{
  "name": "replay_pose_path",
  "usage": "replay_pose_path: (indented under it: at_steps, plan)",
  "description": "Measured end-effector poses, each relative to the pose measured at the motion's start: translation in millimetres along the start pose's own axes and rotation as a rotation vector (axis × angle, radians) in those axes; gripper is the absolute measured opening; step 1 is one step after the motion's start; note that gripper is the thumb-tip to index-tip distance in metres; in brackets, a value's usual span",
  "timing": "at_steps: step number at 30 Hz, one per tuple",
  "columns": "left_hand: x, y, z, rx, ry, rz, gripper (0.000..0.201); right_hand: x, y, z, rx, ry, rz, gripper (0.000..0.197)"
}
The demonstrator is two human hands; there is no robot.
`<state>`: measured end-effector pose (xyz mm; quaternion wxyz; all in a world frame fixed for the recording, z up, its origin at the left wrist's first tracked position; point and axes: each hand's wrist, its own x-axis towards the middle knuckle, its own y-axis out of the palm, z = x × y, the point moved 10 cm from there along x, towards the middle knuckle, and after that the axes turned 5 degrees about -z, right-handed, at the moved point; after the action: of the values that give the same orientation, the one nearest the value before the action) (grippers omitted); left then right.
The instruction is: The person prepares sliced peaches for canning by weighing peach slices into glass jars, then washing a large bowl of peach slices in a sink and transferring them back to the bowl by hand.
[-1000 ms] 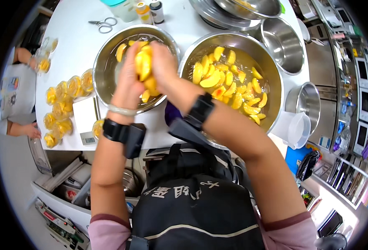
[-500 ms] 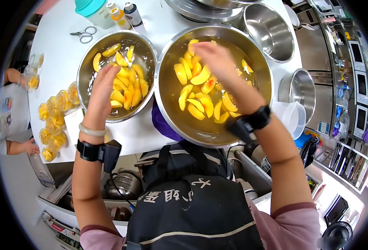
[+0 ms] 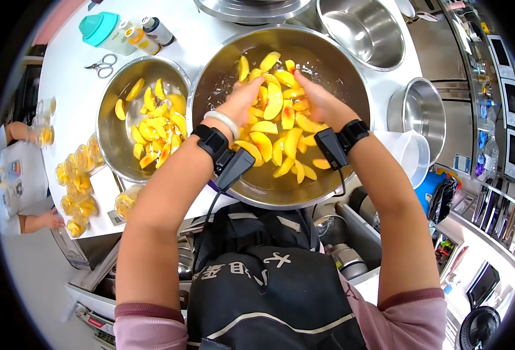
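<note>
Both my hands are down in the large steel bowl [image 3: 206,81], where yellow peach slices [image 3: 273,100] lie in liquid. My left hand [image 3: 244,98] is on the left side of a heap of slices and my right hand [image 3: 320,100] on its right side. Together they cup the slices between them, the fingers curved inward and partly hidden. To the left stands a smaller steel bowl [image 3: 104,125] with more peach slices [image 3: 152,129] in liquid, and neither hand touches it.
Fruit-filled jars [image 3: 76,186] line the table's left edge, near another person's hand [image 3: 52,219]. Behind the small bowl are scissors [image 3: 104,66], small bottles [image 3: 157,30] and a teal-lidded container [image 3: 98,29]. Steel bowls [image 3: 362,32], a steel pot [image 3: 418,116] and a plastic tub [image 3: 412,154] stand right.
My left hand has moved right, from over the small bowl into the large one. My right hand has come lower among the slices. The view has shifted slightly.
</note>
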<state>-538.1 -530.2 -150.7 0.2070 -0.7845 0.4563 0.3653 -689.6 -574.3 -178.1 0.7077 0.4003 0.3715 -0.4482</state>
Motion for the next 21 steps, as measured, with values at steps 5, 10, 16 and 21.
replay_pose_path:
  at_steps: [5, 10, 16, 21]
  plan:
    - [-42.6, 47.5, 31.4, -0.335, -0.463, 0.299, 0.044, -26.2, 49.5, -19.4, 0.201, 0.095, 0.030, 0.051]
    - [-47.0, 51.3, 27.7, -0.430, -0.353, 0.175, 0.040, -35.6, 61.1, -10.9, 0.435, -0.069, 0.035, 0.041]
    - [-59.0, 34.2, -12.6, -0.471, 0.080, 0.053, 0.024, -80.8, 47.6, 25.5, 0.392, -0.503, -0.238, 0.027]
    - [-83.2, 39.7, -9.2, -0.516, 0.094, 0.129, 0.022, -106.4, 47.0, 10.5, 0.430, -0.489, -0.297, 0.027]
